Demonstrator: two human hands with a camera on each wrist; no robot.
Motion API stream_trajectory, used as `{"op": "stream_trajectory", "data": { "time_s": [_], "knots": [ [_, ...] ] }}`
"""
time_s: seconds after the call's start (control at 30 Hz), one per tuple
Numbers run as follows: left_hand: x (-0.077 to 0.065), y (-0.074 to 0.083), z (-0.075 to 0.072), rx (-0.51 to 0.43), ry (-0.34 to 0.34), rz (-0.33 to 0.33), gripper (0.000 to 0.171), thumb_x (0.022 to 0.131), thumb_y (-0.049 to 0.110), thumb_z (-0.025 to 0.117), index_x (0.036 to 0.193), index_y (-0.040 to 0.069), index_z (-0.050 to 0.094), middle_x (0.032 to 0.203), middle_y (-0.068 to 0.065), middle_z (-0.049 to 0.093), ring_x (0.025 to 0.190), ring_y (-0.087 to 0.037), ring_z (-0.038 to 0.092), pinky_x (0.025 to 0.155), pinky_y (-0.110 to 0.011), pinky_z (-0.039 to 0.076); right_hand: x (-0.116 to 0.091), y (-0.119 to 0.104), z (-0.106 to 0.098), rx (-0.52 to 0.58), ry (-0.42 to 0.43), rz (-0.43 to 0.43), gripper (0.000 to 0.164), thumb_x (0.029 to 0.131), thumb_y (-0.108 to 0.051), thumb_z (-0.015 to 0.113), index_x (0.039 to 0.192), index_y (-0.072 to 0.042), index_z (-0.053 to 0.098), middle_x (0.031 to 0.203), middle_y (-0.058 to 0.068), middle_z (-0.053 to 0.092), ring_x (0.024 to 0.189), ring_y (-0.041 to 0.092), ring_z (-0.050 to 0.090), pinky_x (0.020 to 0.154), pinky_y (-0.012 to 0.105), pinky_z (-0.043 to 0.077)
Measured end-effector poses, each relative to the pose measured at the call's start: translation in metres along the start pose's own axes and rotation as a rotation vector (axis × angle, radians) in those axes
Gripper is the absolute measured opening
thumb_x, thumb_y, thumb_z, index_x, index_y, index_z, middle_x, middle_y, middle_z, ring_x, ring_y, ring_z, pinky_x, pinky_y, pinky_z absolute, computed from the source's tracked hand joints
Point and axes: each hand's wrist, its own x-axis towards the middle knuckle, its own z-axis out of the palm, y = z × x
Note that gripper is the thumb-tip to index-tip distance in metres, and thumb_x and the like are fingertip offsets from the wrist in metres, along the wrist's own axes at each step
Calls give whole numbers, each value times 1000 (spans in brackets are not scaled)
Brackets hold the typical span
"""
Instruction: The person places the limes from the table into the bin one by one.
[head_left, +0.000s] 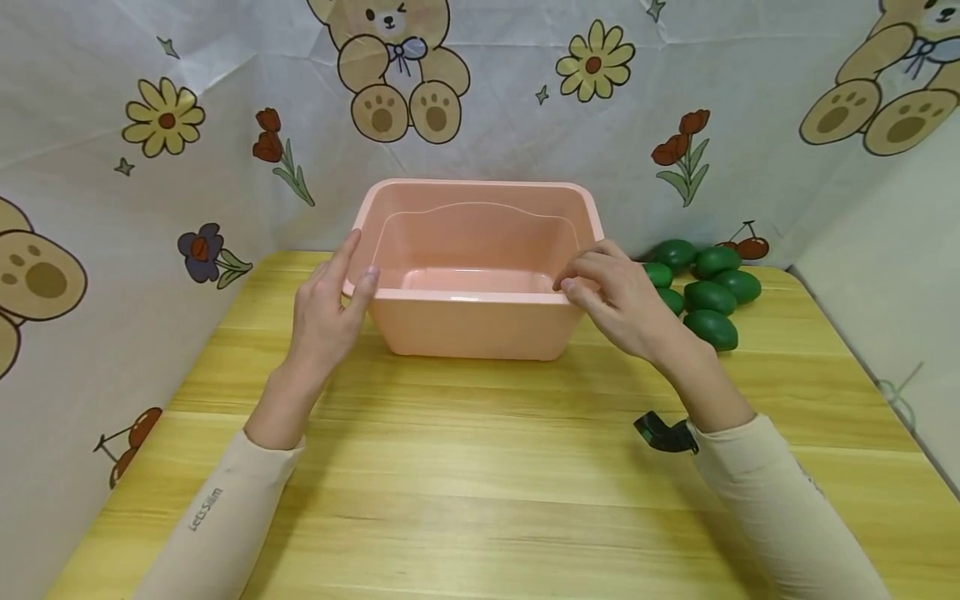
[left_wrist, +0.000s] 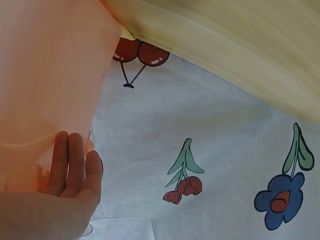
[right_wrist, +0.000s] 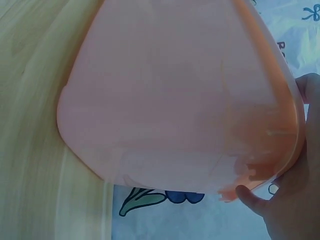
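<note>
A pink plastic basin (head_left: pixel 465 329) stands at the back middle of the wooden table, its opening tilted toward me. My left hand (head_left: pixel 326 312) lies against the left end of its wall, fingers fairly straight, thumb by the front left corner. In the left wrist view, several fingers (left_wrist: pixel 75 165) of that hand touch the outer wall. At the front right corner, my right hand (head_left: pixel 618 296) grips the rim with fingers curled over it. The right wrist view shows the basin's underside and wall (right_wrist: pixel 165 100) close up, with the right hand (right_wrist: pixel 292 200) at its corner.
Several smooth dark green oval fruits (head_left: pixel 711 297) lie in a cluster right of the basin, some partly behind my right hand. A black curved piece (head_left: pixel 666 433) sits at my right cuff. Printed white cloth (head_left: pixel 495 108) hangs behind the table (head_left: pixel 480 467).
</note>
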Motion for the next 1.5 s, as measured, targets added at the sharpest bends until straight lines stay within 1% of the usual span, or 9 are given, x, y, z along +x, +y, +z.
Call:
{"op": "stream_trajectory", "data": {
  "time_s": [0.1,0.23,0.37,0.47,0.6,0.83,1.03,1.27,1.5],
  "knots": [
    [0,0,0,-1,4,3,67,105,49,48,161,14,44,153,-21,57,133,-43,60,110,-62,47,-4,1,1,5,40,-16,26,107,-28,58,114,-12,76,121,4,72,124,23,55,98,49,48],
    [0,0,1,-2,6,3,66,105,49,48,161,14,45,153,-21,57,133,-44,59,110,-63,47,-9,4,0,8,134,-24,29,106,-27,59,127,-12,73,139,7,68,138,27,53,113,56,43],
    [0,0,1,0,8,1,66,105,48,48,161,14,45,153,-20,57,134,-44,59,111,-63,47,-15,10,-5,-10,235,-8,34,108,-22,56,138,-10,67,145,8,65,139,31,54,112,59,44],
    [0,0,1,0,10,1,65,105,48,48,161,14,45,153,-20,57,133,-44,59,110,-63,47,-20,17,-10,-28,266,21,36,108,-20,55,142,-10,64,145,9,65,138,32,54,110,61,45],
    [0,0,1,-1,5,-1,66,105,48,48,162,15,44,154,-19,56,134,-44,59,110,-63,47,-30,28,-16,-68,243,71,38,107,-18,56,144,-10,63,144,10,65,139,34,52,109,62,44],
    [0,1,0,-3,7,-4,65,105,48,48,162,15,44,154,-19,56,133,-44,59,111,-63,47,-53,50,-26,-142,182,204,43,102,-13,65,144,-8,61,143,16,63,141,40,49,109,66,40],
    [0,1,0,1,9,-4,65,105,47,48,162,15,44,153,-20,57,133,-44,59,111,-63,47,-78,76,-36,-182,160,254,45,98,-12,68,141,-3,61,139,24,63,135,49,49,104,70,38],
    [1,1,-1,2,-6,-19,66,105,48,48,163,16,43,157,-18,54,138,-43,57,113,-62,46,-103,99,-46,-231,69,315,48,96,-11,69,140,5,58,138,33,58,131,55,48,104,72,36],
    [0,1,0,-9,8,-4,66,105,47,48,162,14,44,155,-19,56,136,-43,58,112,-62,46,-118,113,-49,-261,-5,348,53,95,-12,70,142,7,54,142,36,55,130,58,48,104,73,36]
  ]
}}
